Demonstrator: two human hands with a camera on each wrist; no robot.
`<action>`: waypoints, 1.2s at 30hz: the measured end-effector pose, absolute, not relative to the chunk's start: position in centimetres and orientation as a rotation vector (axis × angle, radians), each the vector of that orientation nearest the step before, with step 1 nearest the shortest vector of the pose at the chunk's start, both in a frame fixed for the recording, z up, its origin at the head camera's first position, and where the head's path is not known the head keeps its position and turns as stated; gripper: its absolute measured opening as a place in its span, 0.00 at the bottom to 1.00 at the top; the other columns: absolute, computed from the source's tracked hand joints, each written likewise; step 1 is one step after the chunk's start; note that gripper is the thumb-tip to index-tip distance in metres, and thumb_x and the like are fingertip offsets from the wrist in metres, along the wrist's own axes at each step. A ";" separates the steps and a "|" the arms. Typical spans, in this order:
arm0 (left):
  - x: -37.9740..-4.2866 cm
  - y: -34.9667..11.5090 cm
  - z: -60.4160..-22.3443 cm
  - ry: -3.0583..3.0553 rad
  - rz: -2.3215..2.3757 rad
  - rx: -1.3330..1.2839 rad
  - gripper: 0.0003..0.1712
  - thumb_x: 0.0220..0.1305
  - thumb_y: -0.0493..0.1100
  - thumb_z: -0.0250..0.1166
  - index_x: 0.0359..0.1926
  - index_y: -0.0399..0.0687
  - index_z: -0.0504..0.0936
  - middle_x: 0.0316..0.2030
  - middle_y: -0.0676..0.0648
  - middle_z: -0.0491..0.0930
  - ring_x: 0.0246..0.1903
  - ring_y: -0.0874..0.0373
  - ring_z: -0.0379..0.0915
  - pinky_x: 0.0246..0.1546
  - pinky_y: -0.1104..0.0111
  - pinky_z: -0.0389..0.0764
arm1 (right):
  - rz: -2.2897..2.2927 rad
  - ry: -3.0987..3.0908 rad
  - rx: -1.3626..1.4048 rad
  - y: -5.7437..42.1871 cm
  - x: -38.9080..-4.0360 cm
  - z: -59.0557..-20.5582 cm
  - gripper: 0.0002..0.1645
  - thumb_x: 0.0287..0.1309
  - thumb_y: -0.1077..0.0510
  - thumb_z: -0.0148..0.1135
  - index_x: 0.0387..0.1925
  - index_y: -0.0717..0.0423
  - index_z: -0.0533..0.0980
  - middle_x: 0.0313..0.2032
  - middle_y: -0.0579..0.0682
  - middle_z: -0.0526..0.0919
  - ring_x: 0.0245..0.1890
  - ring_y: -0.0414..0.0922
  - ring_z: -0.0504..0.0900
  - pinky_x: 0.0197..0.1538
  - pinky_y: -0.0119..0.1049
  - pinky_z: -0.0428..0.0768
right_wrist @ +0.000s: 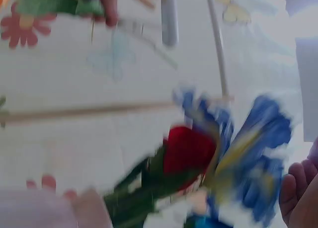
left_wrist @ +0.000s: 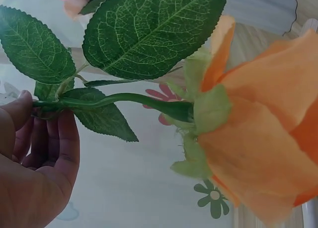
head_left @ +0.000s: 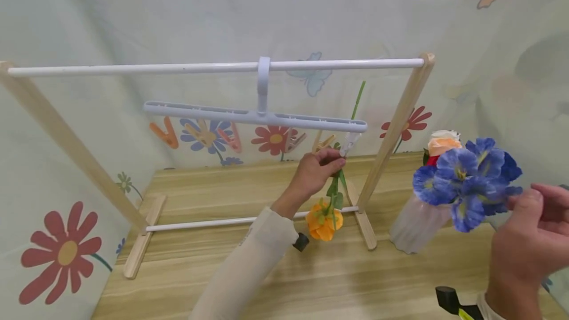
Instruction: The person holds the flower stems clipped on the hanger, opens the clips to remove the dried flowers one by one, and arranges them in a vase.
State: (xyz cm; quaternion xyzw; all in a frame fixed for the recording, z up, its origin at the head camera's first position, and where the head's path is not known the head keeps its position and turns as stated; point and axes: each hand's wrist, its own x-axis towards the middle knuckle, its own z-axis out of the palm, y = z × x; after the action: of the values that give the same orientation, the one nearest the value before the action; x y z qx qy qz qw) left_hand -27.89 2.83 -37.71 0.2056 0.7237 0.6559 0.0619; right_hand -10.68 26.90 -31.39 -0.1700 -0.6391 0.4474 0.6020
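Note:
An orange rose (head_left: 324, 220) hangs head down, its green stem (head_left: 358, 100) rising past the right end of the light blue hanger (head_left: 209, 112). My left hand (head_left: 317, 172) pinches that stem just below a white clip (head_left: 349, 143). In the left wrist view, thumb and fingers grip the stem behind the leaves (left_wrist: 154, 32). On the right, my right hand (head_left: 529, 236) is beside the blue flowers (head_left: 471, 181), its fingers loosely bent. Its fingertips look close to the petals; I cannot tell whether they touch. The right wrist view is blurred.
The hanger hooks over the white top rod (head_left: 178, 68) of a wooden-legged rack. Several coloured clips, including an orange clip (head_left: 165, 133), hang beneath it. A white ribbed vase (head_left: 418, 226) holds the blue flowers with red and peach blooms, right of the rack leg (head_left: 395, 132).

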 end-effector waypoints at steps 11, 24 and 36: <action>-27.5 2.3 -37.9 2.113 2.006 0.609 0.13 0.70 0.43 0.67 0.48 0.38 0.84 0.46 0.37 0.86 0.34 0.64 0.79 0.43 0.69 0.87 | 1.098 -1.869 0.061 19.9 -13.4 -31.7 0.11 0.63 0.68 0.63 0.46 0.71 0.81 0.40 0.35 0.83 0.36 0.29 0.79 0.43 0.15 0.77; -26.4 2.3 -37.7 2.162 1.971 0.621 0.12 0.70 0.46 0.67 0.46 0.42 0.85 0.39 0.43 0.86 0.33 0.62 0.78 0.41 0.69 0.86 | 1.308 -2.264 -0.165 15.1 -20.4 -32.4 0.27 0.67 0.47 0.64 0.59 0.59 0.73 0.49 0.55 0.84 0.46 0.49 0.85 0.46 0.22 0.80; -25.9 2.2 -37.3 2.205 1.907 0.609 0.12 0.70 0.48 0.67 0.48 0.48 0.86 0.41 0.49 0.86 0.37 0.59 0.80 0.46 0.66 0.86 | 1.296 -2.063 -0.189 14.2 -21.5 -33.5 0.26 0.64 0.45 0.67 0.54 0.58 0.75 0.42 0.54 0.86 0.37 0.41 0.82 0.38 0.23 0.78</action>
State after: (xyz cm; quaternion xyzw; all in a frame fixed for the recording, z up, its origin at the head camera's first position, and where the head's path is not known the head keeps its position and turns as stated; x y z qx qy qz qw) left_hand -25.91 2.19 -37.26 0.2040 0.7378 0.6383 0.0817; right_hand -21.55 14.21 -33.50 -0.0727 -0.7933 0.4984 0.3422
